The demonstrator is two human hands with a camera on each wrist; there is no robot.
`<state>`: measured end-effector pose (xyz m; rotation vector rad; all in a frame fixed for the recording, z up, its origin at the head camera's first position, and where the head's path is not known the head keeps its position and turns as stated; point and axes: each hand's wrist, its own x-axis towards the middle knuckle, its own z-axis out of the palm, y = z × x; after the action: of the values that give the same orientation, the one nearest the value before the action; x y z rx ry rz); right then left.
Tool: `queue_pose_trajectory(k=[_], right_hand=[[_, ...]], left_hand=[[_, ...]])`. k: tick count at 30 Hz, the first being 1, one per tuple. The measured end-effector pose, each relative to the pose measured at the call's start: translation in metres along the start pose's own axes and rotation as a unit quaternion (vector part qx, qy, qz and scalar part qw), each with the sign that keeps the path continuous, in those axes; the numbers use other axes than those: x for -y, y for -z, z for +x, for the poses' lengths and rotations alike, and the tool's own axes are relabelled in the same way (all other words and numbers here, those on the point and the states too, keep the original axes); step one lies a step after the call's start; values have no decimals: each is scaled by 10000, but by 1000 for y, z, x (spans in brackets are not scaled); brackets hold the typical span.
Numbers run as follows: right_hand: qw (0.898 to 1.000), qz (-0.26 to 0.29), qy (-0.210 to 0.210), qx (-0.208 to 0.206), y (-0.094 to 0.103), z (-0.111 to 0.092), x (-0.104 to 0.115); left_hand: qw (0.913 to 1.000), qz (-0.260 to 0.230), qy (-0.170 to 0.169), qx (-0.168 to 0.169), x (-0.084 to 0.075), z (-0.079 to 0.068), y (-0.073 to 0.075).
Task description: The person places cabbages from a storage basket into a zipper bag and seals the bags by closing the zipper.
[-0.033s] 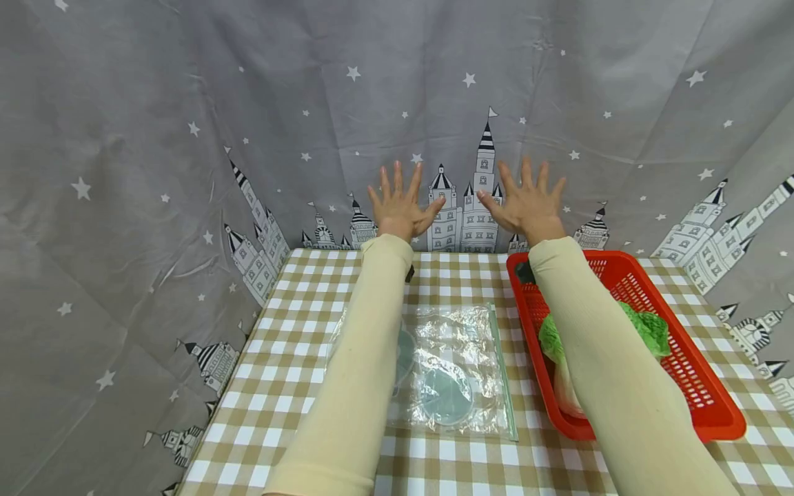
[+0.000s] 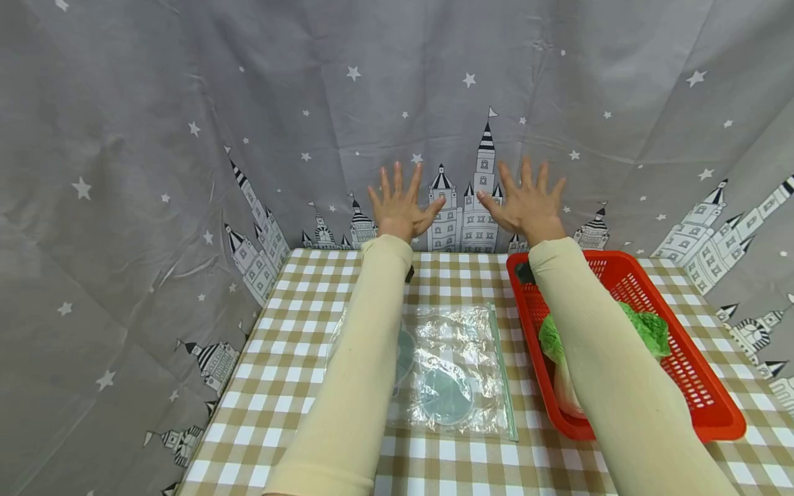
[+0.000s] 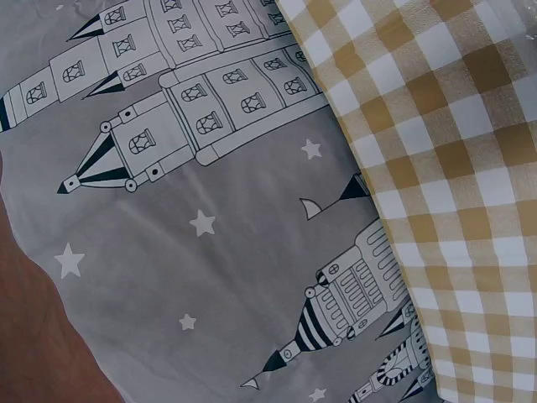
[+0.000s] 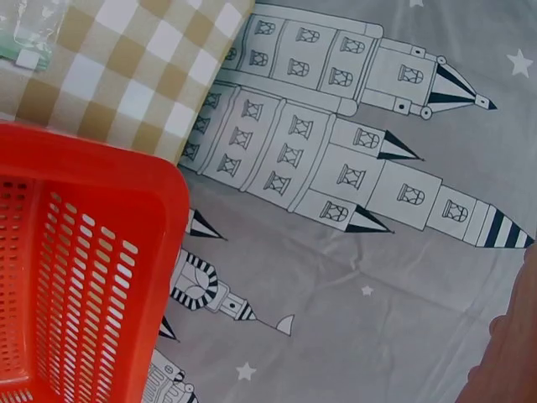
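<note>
Both hands reach out past the table's far edge, raised in front of the grey curtain with fingers straight and spread. Nothing is held by the left hand (image 2: 400, 207) or the right hand (image 2: 527, 203). Under the left forearm, partly hidden by it, a clear plastic zip bag (image 2: 459, 331) lies flat; pale green round shapes and a green zip strip show on it. Below the right forearm stands a red plastic basket (image 2: 688, 337) with a leafy cabbage (image 2: 648, 331) inside, its middle covered by the sleeve. Each wrist view catches only a hand's edge.
A brown-and-white checked cloth (image 2: 260, 406) covers the table. The grey curtain (image 2: 372, 117), printed with castles and stars, hangs behind and along the sides. In the right wrist view, the perforated red basket fills the lower left, with the bag's corner (image 4: 29, 29) above it.
</note>
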<state>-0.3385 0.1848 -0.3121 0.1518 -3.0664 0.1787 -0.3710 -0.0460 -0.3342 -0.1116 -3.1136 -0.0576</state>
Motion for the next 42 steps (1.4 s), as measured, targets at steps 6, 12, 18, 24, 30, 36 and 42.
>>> queue_pose_trajectory(k=[6,12,18,24,30,36,42], right_hand=[[9997,252,63,-30,-3,0,1],[9987,303,374,-175,-16,-8,7],[9951,577,767,-229,-39,-31,17],[9888,892,1196,-92,-57,-60,22],[9774,1187,1709,-387,-64,-89,19],[9616,1450,2257,-575,-74,-128,24],[9519,840,2924,-379,-102,-175,48]], left_hand=[[9994,19,-315,165,-13,-8,-8],[9914,-16,-1223,472,-68,-78,-50],[9856,-212,-1202,1170,-112,-152,-120],[9826,-271,-1125,1453,-113,-175,-158],[9754,-1110,-1124,1537,-88,-179,-163],[9593,-2281,-1260,1083,-46,-181,-142],[9355,-3188,-1430,521,-16,-189,-120]])
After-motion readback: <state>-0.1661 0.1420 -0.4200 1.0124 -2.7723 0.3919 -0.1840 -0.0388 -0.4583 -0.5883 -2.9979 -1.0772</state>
